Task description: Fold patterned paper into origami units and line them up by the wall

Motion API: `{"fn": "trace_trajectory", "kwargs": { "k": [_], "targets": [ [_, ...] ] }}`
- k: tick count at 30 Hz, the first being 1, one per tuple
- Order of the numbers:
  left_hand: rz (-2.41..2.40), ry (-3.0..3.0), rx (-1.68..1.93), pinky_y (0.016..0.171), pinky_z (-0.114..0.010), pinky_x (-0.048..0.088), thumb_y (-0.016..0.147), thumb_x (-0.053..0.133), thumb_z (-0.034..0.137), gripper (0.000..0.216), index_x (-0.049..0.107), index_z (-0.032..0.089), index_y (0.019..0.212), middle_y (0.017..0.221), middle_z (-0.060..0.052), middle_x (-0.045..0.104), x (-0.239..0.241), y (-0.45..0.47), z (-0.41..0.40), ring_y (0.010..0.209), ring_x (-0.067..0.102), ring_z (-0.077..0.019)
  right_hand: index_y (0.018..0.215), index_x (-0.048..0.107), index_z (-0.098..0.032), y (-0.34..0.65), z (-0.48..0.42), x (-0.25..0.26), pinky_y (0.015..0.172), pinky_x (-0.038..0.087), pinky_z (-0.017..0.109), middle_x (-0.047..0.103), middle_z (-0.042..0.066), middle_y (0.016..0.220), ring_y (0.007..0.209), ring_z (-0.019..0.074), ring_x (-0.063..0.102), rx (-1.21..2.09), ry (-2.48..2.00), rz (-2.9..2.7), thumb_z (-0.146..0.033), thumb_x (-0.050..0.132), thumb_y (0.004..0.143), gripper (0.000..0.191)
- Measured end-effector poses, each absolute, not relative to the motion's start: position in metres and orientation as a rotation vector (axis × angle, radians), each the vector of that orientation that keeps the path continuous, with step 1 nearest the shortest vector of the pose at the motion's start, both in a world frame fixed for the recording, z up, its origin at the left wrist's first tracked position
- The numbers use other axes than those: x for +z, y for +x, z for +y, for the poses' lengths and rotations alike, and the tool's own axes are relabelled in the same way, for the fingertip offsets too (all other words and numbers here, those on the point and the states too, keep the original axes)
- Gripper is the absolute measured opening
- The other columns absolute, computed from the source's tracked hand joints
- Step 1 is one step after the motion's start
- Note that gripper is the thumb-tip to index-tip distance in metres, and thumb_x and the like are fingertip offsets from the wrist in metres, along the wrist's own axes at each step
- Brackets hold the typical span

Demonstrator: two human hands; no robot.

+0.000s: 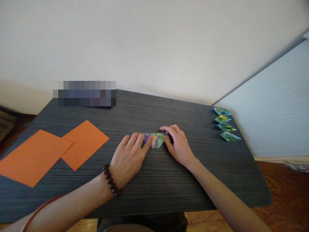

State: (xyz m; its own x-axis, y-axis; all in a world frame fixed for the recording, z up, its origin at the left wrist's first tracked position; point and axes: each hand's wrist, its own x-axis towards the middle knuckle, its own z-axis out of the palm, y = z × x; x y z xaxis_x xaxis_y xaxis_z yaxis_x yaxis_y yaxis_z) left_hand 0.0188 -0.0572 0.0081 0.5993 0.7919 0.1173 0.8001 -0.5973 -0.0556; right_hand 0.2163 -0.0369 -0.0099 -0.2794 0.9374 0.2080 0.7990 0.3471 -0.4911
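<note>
Between my hands, near the middle of the table, lies a small piece of folded patterned paper (157, 141) in purple, green and yellow. It has a long straight far edge and a narrower near edge. My left hand (130, 154), with a dark bead bracelet at the wrist, holds the left end, its thumb on the paper's face and its fingers at the left corner. My right hand (178, 143) pinches the right corner between thumb and fingers, the index finger raised a little. The paper's two ends are hidden under the fingertips.
Two orange paper sheets (84, 145) overlap at the left of the dark striped table (154, 187). Several folded blue-green paper pieces (224, 127) form a column near the right edge. A pixelated object (87, 94) sits at the back left, by the wall.
</note>
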Motion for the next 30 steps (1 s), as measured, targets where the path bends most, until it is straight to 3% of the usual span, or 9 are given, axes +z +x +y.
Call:
{"fn": "trace_trajectory", "kwargs": {
  "k": [9, 16, 22, 30],
  "targets": [
    [-1.337, -2.732, -0.165, 0.073, -0.038, 0.044, 0.087, 0.046, 0.015, 0.039, 0.050, 0.020, 0.126, 0.097, -0.010, 0.055, 0.008, 0.017, -0.056, 0.093, 0.051, -0.0260, 0.108, 0.054, -0.021, 0.216, -0.037, -0.013, 0.078, 0.042, 0.033, 0.055, 0.006, 0.098, 0.090, 0.0182, 0.054, 0.400, -1.512, -2.081, -0.008, 0.043, 0.082, 0.031],
    [-1.344, -2.727, -0.169, 0.073, -0.039, 0.044, 0.086, 0.046, 0.013, 0.038, 0.051, 0.017, 0.124, 0.097, -0.010, 0.056, 0.008, 0.019, -0.056, 0.092, 0.051, -0.0267, 0.103, 0.053, -0.020, 0.204, -0.036, -0.012, 0.077, 0.041, 0.035, 0.056, 0.007, 0.096, 0.089, 0.0209, 0.054, 0.296, -1.595, -2.046, -0.026, 0.052, 0.084, 0.020],
    [-1.330, -2.744, -0.239, 0.072, -0.040, 0.045, 0.086, 0.047, 0.016, 0.034, 0.055, 0.018, 0.120, 0.096, -0.010, 0.057, 0.006, 0.016, -0.052, 0.091, 0.052, -0.0269, 0.102, 0.052, -0.020, 0.208, -0.035, -0.013, 0.077, 0.041, 0.033, 0.055, 0.005, 0.094, 0.087, 0.0176, 0.055, 0.351, -1.591, -2.046, -0.015, 0.047, 0.084, 0.020],
    [-1.252, -2.872, -0.439, 0.076, -0.037, 0.046, 0.090, 0.044, 0.020, 0.031, 0.059, 0.021, 0.117, 0.094, -0.006, 0.058, 0.002, -0.002, -0.035, 0.089, 0.052, -0.0219, 0.104, 0.053, -0.020, 0.212, -0.037, -0.014, 0.081, 0.043, 0.035, 0.054, 0.007, 0.101, 0.095, 0.0199, 0.053, 0.366, -1.552, -2.087, -0.011, 0.042, 0.085, 0.023]
  ]
}}
